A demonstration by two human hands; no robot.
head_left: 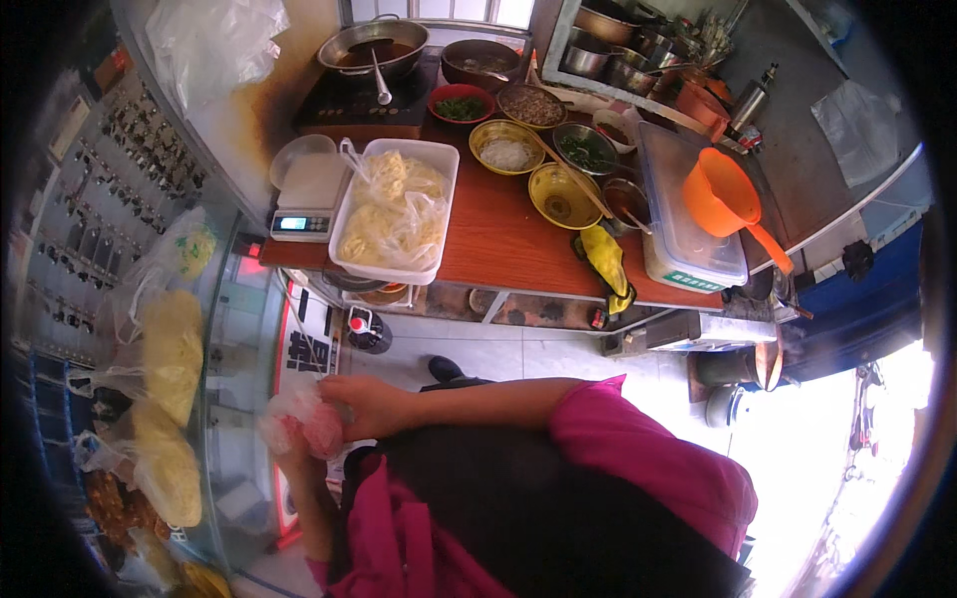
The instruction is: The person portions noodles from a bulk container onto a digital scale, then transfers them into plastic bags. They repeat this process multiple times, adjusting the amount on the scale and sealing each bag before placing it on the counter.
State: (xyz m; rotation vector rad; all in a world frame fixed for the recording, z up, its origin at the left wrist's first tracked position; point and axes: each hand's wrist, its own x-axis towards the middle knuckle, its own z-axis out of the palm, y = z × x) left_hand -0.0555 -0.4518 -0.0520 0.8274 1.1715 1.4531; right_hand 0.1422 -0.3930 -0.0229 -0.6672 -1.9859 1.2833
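A clear plastic bag with pink contents (323,432) is held at the left, in front of a glass display case. My right hand (366,407) reaches across my body and grips the bag from its right side. From below, my left hand (295,454) holds the same bag, its fingers partly covered by the film. What the pink contents are cannot be told. Beyond the hands, on the red-brown table (493,232), stands a white plastic tub (451,194) of noodles, some in clear bags. Beside it sits a digital kitchen scale (303,202) with a lit display.
Bagged noodles (172,359) lie along the glass case (224,418). A wok (374,45) with a ladle stands on an induction cooker (359,101). Several bowls, including a yellow bowl (564,196), hold ingredients. An orange scoop (718,190) rests on a lidded plastic box (665,217). A dark jug (368,333) stands on the floor.
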